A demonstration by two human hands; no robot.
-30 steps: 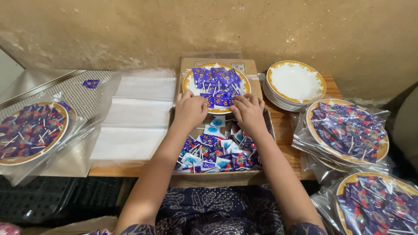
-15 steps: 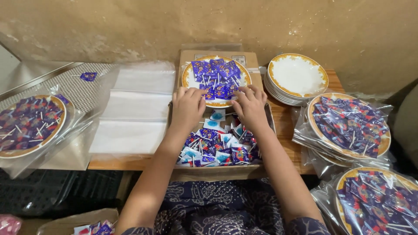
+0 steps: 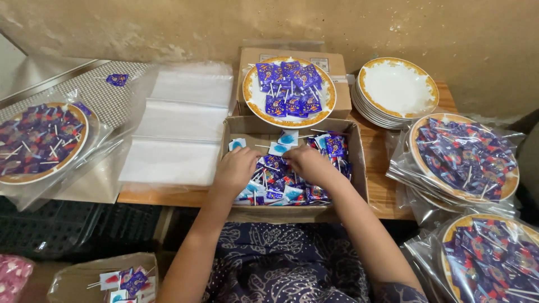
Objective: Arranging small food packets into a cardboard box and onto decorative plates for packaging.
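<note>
An open cardboard box point(image 3: 359, 179) at the table's near edge holds several wrapped lollipops point(image 3: 337, 147) in blue and purple wrappers. Both my hands are down inside it. My left hand point(image 3: 236, 169) rests palm-down on the pile at the left, fingers curled. Over the middle of the pile my right hand point(image 3: 307, 163) is bent with its fingers closing among the lollipops. What each hand grips is hidden under it. Behind the box a gold-rimmed plate point(image 3: 252, 100) carrying more purple lollipops sits on a closed carton.
A stack of empty gold-rimmed plates point(image 3: 397, 90) stands at the back right. Bagged plates of lollipops lie at the right point(image 3: 463, 157), lower right point(image 3: 494, 258) and far left point(image 3: 39, 140). Clear plastic bags point(image 3: 179, 123) lie left of the box. Another lollipop box point(image 3: 106, 278) sits below.
Both hands have drawn back from the edge of the plate and dropped into the cardboard box onto the lollipops. The view has tilted down a little.
</note>
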